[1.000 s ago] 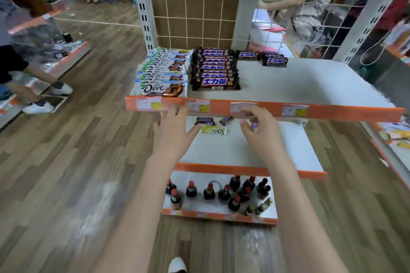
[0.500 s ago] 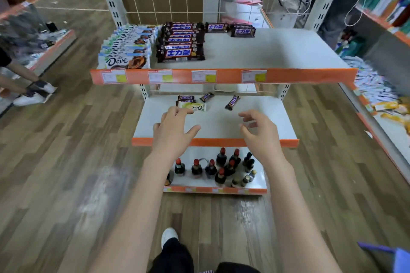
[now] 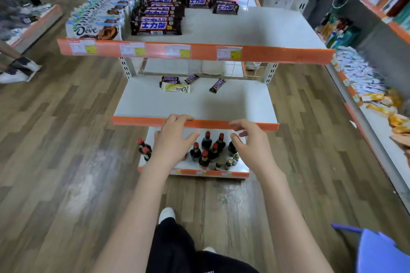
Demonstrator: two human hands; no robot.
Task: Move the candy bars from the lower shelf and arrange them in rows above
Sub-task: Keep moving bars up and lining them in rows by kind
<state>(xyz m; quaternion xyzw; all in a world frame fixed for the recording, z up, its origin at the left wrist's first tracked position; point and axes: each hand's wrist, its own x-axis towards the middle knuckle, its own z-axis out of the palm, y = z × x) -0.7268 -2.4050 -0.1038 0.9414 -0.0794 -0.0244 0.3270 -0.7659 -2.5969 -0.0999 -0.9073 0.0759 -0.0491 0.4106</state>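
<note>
On the lower shelf (image 3: 155,104) lie a pale green Dove bar (image 3: 176,88) and three dark Snickers bars: one behind it (image 3: 170,78), one beside it (image 3: 191,78) and one to the right (image 3: 217,85). The upper shelf (image 3: 255,31) carries a row of Dove bars (image 3: 97,19), a row of Snickers bars (image 3: 158,14) and two more Snickers (image 3: 225,8) at the back. My left hand (image 3: 175,139) and my right hand (image 3: 250,144) hover empty, fingers relaxed, over the lower shelf's orange front edge, short of the bars.
A bottom shelf (image 3: 240,167) holds several small red-capped bottles (image 3: 208,149). Another shelf unit (image 3: 372,86) with packets runs along the right. A person's shoe (image 3: 17,71) shows at the left. A blue thing (image 3: 377,248) sits at the bottom right.
Both hands have drawn back and down from the upper shelf's front edge to the lower shelf's front edge. My view has pulled back, showing more floor and my legs.
</note>
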